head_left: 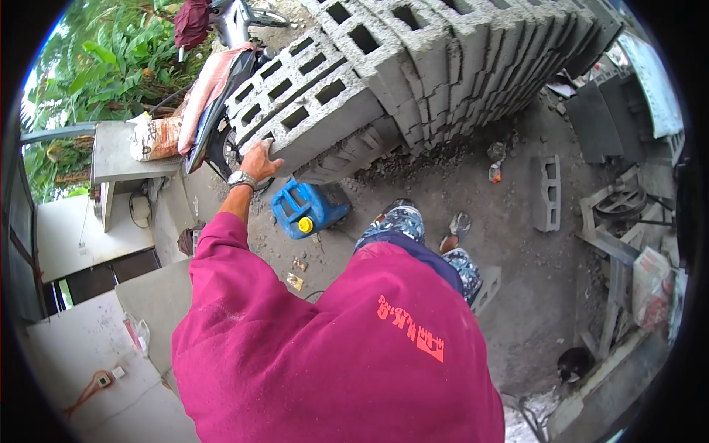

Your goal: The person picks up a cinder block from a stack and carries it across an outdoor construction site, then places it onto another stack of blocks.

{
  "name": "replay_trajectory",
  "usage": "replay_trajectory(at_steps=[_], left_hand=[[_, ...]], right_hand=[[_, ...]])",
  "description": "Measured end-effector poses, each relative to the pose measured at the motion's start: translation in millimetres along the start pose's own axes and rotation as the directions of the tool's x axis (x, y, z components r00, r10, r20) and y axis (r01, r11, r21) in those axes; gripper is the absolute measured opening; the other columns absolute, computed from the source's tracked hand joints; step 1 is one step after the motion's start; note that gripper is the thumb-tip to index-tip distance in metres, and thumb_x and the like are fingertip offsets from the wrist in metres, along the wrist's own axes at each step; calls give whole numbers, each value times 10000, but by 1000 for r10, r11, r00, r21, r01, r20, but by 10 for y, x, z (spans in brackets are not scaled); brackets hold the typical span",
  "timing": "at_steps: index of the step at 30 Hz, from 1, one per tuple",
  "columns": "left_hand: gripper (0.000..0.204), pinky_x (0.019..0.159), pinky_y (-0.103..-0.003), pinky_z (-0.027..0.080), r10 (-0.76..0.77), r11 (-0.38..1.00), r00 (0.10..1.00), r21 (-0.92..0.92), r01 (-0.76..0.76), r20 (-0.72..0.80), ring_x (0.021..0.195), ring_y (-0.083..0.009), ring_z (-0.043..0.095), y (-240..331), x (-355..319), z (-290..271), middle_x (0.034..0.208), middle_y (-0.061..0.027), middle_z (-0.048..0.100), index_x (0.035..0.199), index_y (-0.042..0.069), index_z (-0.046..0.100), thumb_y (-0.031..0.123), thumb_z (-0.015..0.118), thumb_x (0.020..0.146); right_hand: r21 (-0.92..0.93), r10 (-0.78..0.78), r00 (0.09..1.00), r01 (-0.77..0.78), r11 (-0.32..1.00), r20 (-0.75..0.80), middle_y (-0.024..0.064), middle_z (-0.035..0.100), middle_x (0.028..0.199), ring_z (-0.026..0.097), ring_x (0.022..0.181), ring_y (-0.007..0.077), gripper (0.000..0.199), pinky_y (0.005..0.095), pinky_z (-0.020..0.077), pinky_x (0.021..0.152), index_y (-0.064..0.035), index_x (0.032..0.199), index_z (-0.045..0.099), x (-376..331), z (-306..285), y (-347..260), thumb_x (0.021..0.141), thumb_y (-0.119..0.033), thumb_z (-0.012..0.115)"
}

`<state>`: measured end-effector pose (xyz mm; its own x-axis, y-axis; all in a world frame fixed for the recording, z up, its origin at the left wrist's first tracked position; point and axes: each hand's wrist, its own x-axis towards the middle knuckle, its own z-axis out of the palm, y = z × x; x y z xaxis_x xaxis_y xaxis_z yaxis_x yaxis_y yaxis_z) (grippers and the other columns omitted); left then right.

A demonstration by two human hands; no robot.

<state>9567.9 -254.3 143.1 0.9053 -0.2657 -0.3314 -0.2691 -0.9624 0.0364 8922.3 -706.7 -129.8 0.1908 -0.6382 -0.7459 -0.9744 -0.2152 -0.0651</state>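
Observation:
My left hand (260, 162) reaches out at the end of a magenta sleeve, a watch on its wrist. It grips the near end of a grey hollow concrete block (332, 125) at the front of a stack, the thumb against the block's side. Some fingertips are hidden at the block's edge. Behind this block, further hollow blocks (443, 55) stand packed in a long row. Just below my left hand, a blue plastic jerrycan (309, 208) with a yellow cap rests on the ground. My right hand is out of view, hidden by my body.
A motorbike (221, 96) with a pink cloth leans close by the stack's left end. One loose hollow block (547, 193) lies on the dirt floor to the right. A frame with a pulley wheel (620, 204) and a dark animal (574, 364) are farther right.

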Motion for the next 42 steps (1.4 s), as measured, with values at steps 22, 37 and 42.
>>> replay_trajectory(at_steps=[22,37,42], left_hand=[[613,660,-476,510,232,963,945,86,-257,228,717,-438,625,316,-514,-352,722,-288,619,1015,-92,480,398,702,720],[514,774,-423,493,278,595,638,392,-701,718,881,-382,621,2919,-878,-979,884,-251,635,863,-55,626,421,699,682],[588,851,-419,468,159,557,480,323,-765,863,998,-382,588,3878,-1102,382,1044,-266,609,1007,-32,601,461,697,701]], right_hand=[[153,-6,999,12,988,-37,230,652,854,637,836,393,293,444,491,730,-17,872,639,-1258,1226,-906,711,-262,646],[430,209,965,-259,865,161,215,638,1031,605,991,376,499,492,446,836,-35,1065,586,-1287,2443,503,754,-424,613],[474,332,878,-468,746,345,234,622,1070,585,1016,397,536,473,419,901,-12,1116,549,-1405,1156,484,754,-400,626]])
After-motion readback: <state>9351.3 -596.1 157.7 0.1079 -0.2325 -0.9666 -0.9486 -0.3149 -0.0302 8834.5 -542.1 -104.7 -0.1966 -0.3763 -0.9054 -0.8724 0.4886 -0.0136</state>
